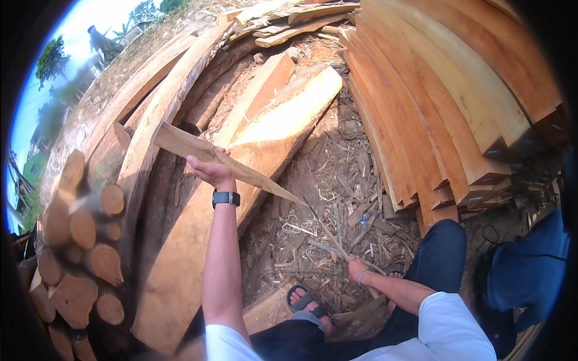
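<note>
A long, tapering wooden offcut [253, 176] slants across the middle, its wide end at the upper left and its thin end toward the lower right. My left hand [211, 171] grips it from below near the wide end, with the thumb in front and fingertips showing behind. At the lower right, my right hand [359, 271] is closed round the narrow tail. A dark spot partway along leaves it unclear whether the tail is a separate stick. Under my left arm lies a broad, thick plank [192, 259] with a sunlit far end, apart from the offcut.
Stacked sawn beams [415, 108] stand on the right. Cut logs [105, 265] are piled at left, beside long slabs [174, 90]. Rough boards [301, 24] lie at the far end. Bark and chips [325, 174] cover the ground. Another person's blue clothing [524, 265] shows at right.
</note>
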`<action>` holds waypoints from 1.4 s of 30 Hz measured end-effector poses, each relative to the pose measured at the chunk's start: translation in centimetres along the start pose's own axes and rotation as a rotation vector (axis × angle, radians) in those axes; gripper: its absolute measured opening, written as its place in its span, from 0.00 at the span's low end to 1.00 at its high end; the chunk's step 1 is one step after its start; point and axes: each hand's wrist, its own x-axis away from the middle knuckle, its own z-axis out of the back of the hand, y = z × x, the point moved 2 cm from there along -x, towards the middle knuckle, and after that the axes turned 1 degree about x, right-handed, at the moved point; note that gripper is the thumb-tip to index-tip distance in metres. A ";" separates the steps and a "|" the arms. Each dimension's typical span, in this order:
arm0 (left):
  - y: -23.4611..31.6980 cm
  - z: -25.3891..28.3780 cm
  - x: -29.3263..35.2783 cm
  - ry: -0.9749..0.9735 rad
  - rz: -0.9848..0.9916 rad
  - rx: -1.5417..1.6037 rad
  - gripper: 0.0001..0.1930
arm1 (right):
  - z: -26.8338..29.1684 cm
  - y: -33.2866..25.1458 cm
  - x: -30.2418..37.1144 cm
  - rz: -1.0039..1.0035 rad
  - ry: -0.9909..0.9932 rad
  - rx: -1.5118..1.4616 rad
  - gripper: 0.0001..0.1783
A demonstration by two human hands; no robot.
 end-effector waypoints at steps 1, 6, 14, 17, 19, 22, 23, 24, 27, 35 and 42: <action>0.1 -0.5 0.3 -0.006 -0.001 0.013 0.30 | -0.2 0.3 -0.1 -0.004 0.017 -0.003 0.15; -0.1 0.2 0.2 -0.012 -0.005 0.027 0.31 | 5.7 -6.8 -0.3 0.088 0.285 -0.347 0.19; 0.5 -0.8 0.9 -0.046 -0.007 0.042 0.29 | -0.3 -0.3 -0.4 -0.067 -0.061 -0.017 0.25; 0.4 -0.4 0.8 -0.031 -0.003 0.053 0.29 | -0.4 -1.0 -0.1 -0.053 -0.074 -0.011 0.23; 0.0 0.4 0.3 -0.038 -0.019 0.058 0.29 | 2.4 -4.5 -0.5 -0.031 0.011 -0.141 0.15; -0.4 0.9 -0.1 -0.012 -0.033 0.048 0.29 | 7.6 -9.5 0.0 0.092 0.270 -0.292 0.15; -0.4 1.0 -0.1 -0.018 -0.040 0.035 0.29 | 8.7 -10.2 0.0 0.096 0.303 -0.318 0.15; -0.4 1.1 -0.1 -0.024 -0.047 0.020 0.29 | 9.6 -10.8 0.0 0.101 0.334 -0.344 0.15; -0.1 1.1 0.0 -0.018 -0.073 -0.022 0.29 | 8.6 -10.1 0.2 0.019 0.310 -0.323 0.16; 0.4 0.1 0.5 -0.036 -0.078 0.002 0.30 | 1.9 -3.4 -0.9 -0.029 -0.022 -0.012 0.21; 0.7 0.8 0.3 -0.033 -0.100 -0.060 0.30 | 9.0 -11.7 0.5 0.181 0.360 -0.233 0.17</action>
